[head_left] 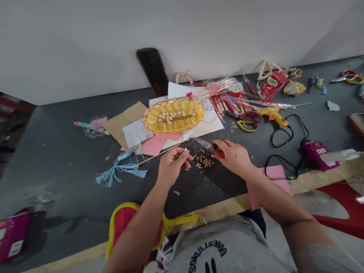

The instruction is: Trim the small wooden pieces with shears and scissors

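Note:
My left hand (173,161) is closed in a pinch, with a small pale piece (185,150) showing between thumb and forefinger. My right hand (234,155) wraps round the dark red handles of what look like scissors (204,143), their metal blades pointing left toward my left hand. Between and below the two hands, several tiny pale pieces (203,163) lie scattered on the dark table (76,212). A thin stick (156,155) passes just behind my left hand. Beyond both hands, a yellow woven basket (184,127) holds small pale flower-like pieces (170,116).
Blue tassels (113,172) and pink paper (153,146) lie left of my hands. A phone (153,70) leans on the wall. Rightward are a yellow glue gun (273,115), its black cord, other scissors (248,126), and a purple power strip (320,154). A red-and-yellow padded item (125,220) is near my left forearm.

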Available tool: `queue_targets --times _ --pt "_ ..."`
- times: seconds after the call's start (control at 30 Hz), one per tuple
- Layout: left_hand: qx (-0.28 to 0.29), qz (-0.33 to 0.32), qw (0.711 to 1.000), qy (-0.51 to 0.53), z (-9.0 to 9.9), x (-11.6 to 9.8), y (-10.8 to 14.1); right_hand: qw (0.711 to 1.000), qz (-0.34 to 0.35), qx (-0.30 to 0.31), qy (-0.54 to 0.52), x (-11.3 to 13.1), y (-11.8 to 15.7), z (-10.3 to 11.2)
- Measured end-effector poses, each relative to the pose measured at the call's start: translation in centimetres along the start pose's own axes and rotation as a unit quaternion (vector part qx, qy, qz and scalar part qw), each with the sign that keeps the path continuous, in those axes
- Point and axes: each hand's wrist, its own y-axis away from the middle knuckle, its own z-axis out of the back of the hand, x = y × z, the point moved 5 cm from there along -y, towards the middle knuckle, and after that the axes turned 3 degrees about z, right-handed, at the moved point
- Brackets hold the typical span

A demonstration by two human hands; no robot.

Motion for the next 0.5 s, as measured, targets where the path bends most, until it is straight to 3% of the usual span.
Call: queue_targets --times 0.17,0.3,0.37,0.5 --pt "-0.001 -0.014 1.0 -0.022 0.1 -0.1 0.1 0.997 -0.071 -0.017 0.018 -2.3 0.0 0.6" --pt "-0.007 -0.015 0.999 -0.027 0.3 -0.1 -0.1 1.0 0.004 -0.02 -0.001 -3.3 -0.8 2.0" --pt "-0.006 -0.016 0.999 -0.029 0.2 0.0 -0.1 0.999 0.027 -0.037 -0.015 -4.4 -2.3 3.2" --pt "-0.002 -0.017 0.999 -0.051 0.1 0.0 -0.1 0.997 -0.051 -0.05 0.007 -8.1 -7.5 4.8"
